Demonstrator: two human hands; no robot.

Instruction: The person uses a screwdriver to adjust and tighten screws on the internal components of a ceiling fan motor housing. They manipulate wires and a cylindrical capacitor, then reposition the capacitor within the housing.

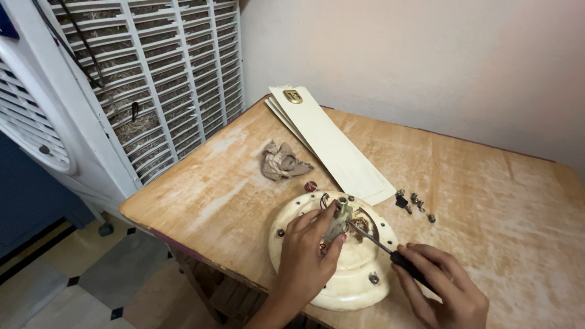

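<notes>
Cream fan motor (347,274): left hand (304,256) pinches its one shaft (339,219), right hand (442,286) grips one screwdriver (390,251).

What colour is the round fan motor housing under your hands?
Cream, glossy, seen in the head view: fan motor housing.

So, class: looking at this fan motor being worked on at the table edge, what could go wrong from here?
1. The cream motor housing overhangs the table edge; pressure might tip it off.
2. The screwdriver could slip toward the left hand gripping the central stem.
3. The loose screws might roll away.
</notes>
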